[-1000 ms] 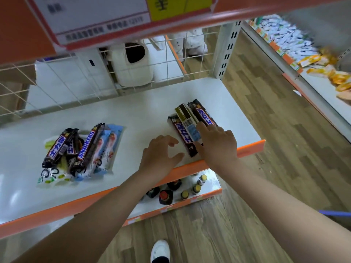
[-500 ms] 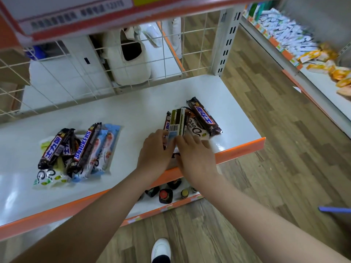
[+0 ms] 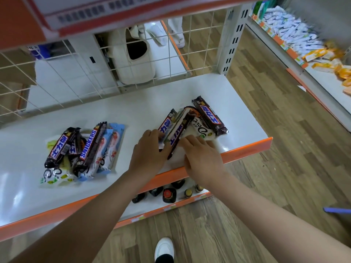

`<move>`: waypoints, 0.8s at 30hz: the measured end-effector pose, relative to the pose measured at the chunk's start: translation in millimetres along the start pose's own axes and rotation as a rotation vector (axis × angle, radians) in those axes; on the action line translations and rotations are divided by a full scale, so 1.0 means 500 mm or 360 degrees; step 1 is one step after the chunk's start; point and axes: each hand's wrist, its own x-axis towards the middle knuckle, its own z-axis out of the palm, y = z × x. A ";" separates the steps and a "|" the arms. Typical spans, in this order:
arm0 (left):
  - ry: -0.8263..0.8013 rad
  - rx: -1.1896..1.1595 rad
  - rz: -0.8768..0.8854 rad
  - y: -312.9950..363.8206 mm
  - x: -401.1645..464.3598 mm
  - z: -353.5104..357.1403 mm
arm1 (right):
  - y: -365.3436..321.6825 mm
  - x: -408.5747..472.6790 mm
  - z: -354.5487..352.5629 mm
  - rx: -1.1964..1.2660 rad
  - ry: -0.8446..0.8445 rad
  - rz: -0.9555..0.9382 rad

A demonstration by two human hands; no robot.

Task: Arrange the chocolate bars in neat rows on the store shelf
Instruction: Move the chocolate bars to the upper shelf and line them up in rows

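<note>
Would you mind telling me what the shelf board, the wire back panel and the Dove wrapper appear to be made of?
Shelf board: probably painted sheet metal, glossy white; it shows soft reflections near its orange front edge.
Wire back panel: thin metal rods in a grid, apparently white-coated.
Dove wrapper: likely plastic film, smooth and slightly shiny, pale with dark printed lettering.
</note>
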 end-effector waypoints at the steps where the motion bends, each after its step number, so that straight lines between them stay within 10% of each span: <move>1: 0.0028 -0.0046 -0.0028 -0.003 -0.001 -0.003 | 0.003 0.002 -0.001 -0.0020 0.0020 0.0006; 24: 0.0022 0.0445 -0.0064 -0.046 0.002 -0.017 | 0.003 0.002 0.000 -0.0128 0.0041 -0.0075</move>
